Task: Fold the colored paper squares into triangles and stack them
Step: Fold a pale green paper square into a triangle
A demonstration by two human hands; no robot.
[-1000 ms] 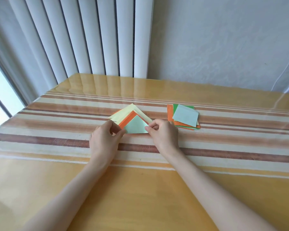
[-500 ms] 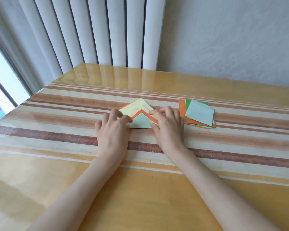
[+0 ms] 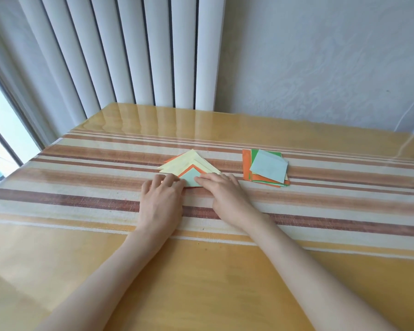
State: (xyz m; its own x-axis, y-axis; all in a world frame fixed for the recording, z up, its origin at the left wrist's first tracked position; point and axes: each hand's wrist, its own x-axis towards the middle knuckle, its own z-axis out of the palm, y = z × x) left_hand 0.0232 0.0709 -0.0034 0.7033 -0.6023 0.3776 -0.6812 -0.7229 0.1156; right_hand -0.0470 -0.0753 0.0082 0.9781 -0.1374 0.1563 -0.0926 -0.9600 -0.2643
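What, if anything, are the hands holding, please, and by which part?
Nothing is held: left hand and right hand press down on the pale blue triangle, at its lower corners.

Matt paper triangles [image 3: 189, 164] under the left hand [image 3: 161, 201] and right hand [image 3: 225, 194] lie on the glossy, clear-covered bench [image 3: 201, 295], with coarse woven striped cloth [image 3: 81, 201] beneath the sheen. Matt paper squares [image 3: 268, 168] lie beside the right hand.
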